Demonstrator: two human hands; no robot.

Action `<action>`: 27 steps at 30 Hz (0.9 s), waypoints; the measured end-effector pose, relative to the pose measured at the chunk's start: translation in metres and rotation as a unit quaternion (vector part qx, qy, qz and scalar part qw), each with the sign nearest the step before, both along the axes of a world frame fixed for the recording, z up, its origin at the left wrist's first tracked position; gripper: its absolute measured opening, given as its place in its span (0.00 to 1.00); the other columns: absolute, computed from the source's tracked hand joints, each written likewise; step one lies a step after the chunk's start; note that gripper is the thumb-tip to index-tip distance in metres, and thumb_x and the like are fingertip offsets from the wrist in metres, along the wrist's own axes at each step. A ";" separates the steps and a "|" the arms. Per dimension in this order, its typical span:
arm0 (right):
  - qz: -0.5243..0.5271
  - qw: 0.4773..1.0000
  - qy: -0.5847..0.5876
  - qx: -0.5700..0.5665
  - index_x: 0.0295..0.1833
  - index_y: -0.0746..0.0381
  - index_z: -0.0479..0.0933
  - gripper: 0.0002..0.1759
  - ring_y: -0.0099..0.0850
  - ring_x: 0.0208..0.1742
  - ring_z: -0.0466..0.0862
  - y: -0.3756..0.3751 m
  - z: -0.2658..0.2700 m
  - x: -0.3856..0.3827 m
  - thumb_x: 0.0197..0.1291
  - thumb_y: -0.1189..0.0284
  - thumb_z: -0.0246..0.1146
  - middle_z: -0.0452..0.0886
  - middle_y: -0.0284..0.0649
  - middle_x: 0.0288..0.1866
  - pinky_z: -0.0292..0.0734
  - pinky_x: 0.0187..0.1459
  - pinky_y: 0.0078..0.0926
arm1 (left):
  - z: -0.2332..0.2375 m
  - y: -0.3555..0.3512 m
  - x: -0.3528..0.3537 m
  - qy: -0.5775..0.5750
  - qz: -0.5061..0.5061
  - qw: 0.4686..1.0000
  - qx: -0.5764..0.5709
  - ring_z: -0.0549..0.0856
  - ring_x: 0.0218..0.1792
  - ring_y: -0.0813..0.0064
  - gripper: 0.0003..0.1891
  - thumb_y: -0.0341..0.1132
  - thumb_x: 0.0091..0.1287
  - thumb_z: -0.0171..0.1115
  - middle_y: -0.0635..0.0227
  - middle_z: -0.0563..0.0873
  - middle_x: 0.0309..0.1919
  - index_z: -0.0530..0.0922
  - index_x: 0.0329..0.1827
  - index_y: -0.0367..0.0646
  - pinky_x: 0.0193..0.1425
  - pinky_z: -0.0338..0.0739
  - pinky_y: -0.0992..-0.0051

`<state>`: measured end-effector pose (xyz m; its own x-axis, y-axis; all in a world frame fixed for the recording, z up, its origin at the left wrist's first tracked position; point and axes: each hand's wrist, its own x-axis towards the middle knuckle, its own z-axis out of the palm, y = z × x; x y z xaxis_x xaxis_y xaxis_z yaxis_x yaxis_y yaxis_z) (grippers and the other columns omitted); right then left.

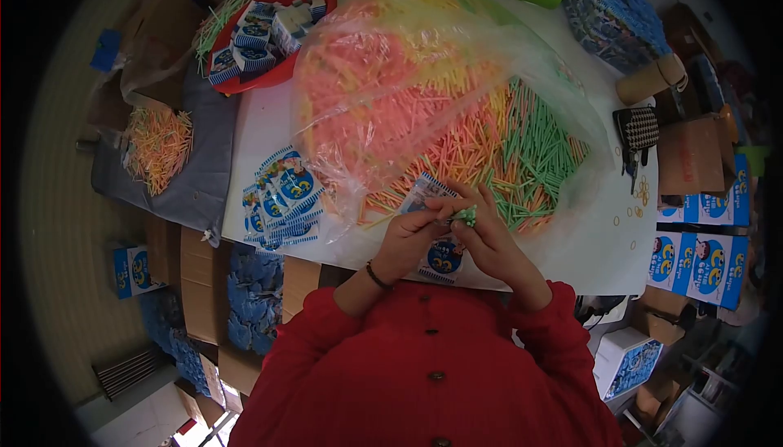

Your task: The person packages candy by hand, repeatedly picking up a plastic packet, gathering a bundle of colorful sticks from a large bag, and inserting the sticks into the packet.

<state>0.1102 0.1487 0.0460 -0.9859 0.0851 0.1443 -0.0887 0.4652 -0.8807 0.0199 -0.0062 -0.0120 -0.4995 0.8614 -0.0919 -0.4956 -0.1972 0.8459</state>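
My left hand, with a dark beaded band at its wrist, meets my right hand over the near edge of the table. Between them the ends of a small bundle of green sticks show. The right fingers are closed round the bundle, and the left fingertips pinch at its side; the fingers hide most of it. Beneath the hands lies a blue and white printed packet, partly covered. Just beyond them spreads a large heap of pink, orange, yellow and green sticks, partly under clear plastic film.
Several flat packets lie left of my hands. A red basin with filled packets stands at the back left, near loose sticks on grey cloth. Rubber bands, a patterned pouch and a tan cup are at right.
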 end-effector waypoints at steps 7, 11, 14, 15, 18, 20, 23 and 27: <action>-0.047 0.998 -0.015 -0.049 0.69 0.62 0.64 0.33 0.39 0.69 0.70 0.011 0.021 0.003 0.59 0.71 0.66 0.74 0.41 0.64 0.62 0.67 0.34 | -0.003 0.004 -0.004 -0.024 -0.001 0.999 -0.021 0.83 0.48 0.78 0.16 0.22 0.72 0.51 0.65 0.83 0.51 0.74 0.62 0.34 0.55 0.78 0.76; -0.080 0.992 0.006 -0.102 0.63 0.63 0.70 0.29 0.38 0.59 0.78 0.018 0.023 0.004 0.54 0.76 0.69 0.79 0.41 0.56 0.72 0.56 0.30 | -0.008 0.007 -0.019 0.057 -0.003 0.998 0.024 0.82 0.51 0.79 0.17 0.21 0.72 0.51 0.65 0.83 0.52 0.73 0.63 0.35 0.58 0.77 0.77; -0.148 0.989 0.004 0.016 0.51 0.63 0.77 0.19 0.38 0.47 0.81 0.024 0.007 0.004 0.53 0.80 0.68 0.82 0.41 0.43 0.74 0.48 0.31 | -0.001 0.014 -0.022 0.077 -0.011 0.996 0.036 0.80 0.55 0.77 0.17 0.21 0.71 0.50 0.65 0.81 0.55 0.74 0.62 0.35 0.61 0.74 0.75; -0.176 0.979 0.070 0.078 0.46 0.62 0.78 0.14 0.38 0.44 0.81 0.024 0.003 0.002 0.52 0.81 0.68 0.81 0.40 0.39 0.74 0.45 0.33 | 0.006 0.018 -0.022 0.077 -0.006 0.996 0.053 0.79 0.57 0.76 0.19 0.20 0.70 0.51 0.64 0.80 0.57 0.72 0.64 0.35 0.62 0.73 0.74; -0.207 0.957 0.153 0.135 0.40 0.61 0.78 0.10 0.39 0.40 0.79 0.020 -0.009 0.001 0.51 0.81 0.67 0.81 0.39 0.35 0.72 0.42 0.34 | 0.010 0.020 -0.022 0.105 -0.001 0.993 0.055 0.78 0.59 0.74 0.25 0.18 0.66 0.56 0.63 0.79 0.60 0.68 0.68 0.36 0.64 0.72 0.74; -0.207 0.953 0.175 0.133 0.40 0.61 0.77 0.11 0.39 0.39 0.79 0.018 -0.012 -0.002 0.51 0.81 0.68 0.80 0.39 0.36 0.72 0.42 0.34 | 0.010 0.020 -0.026 0.136 0.003 0.990 0.041 0.77 0.60 0.74 0.28 0.17 0.64 0.58 0.63 0.78 0.61 0.66 0.70 0.36 0.64 0.72 0.73; -0.196 0.959 0.152 0.139 0.40 0.61 0.77 0.11 0.40 0.40 0.79 0.011 -0.014 -0.001 0.51 0.82 0.67 0.80 0.41 0.38 0.72 0.42 0.35 | 0.016 0.010 -0.027 0.189 0.021 0.981 0.028 0.79 0.59 0.73 0.27 0.17 0.62 0.60 0.63 0.80 0.59 0.71 0.66 0.37 0.62 0.74 0.73; -0.132 0.983 0.120 0.029 0.48 0.63 0.73 0.13 0.34 0.41 0.79 -0.004 -0.029 0.008 0.58 0.83 0.62 0.77 0.41 0.42 0.73 0.45 0.28 | 0.040 -0.009 -0.032 0.393 0.080 0.916 0.032 0.84 0.49 0.75 0.14 0.19 0.60 0.65 0.64 0.84 0.49 0.81 0.49 0.38 0.52 0.79 0.75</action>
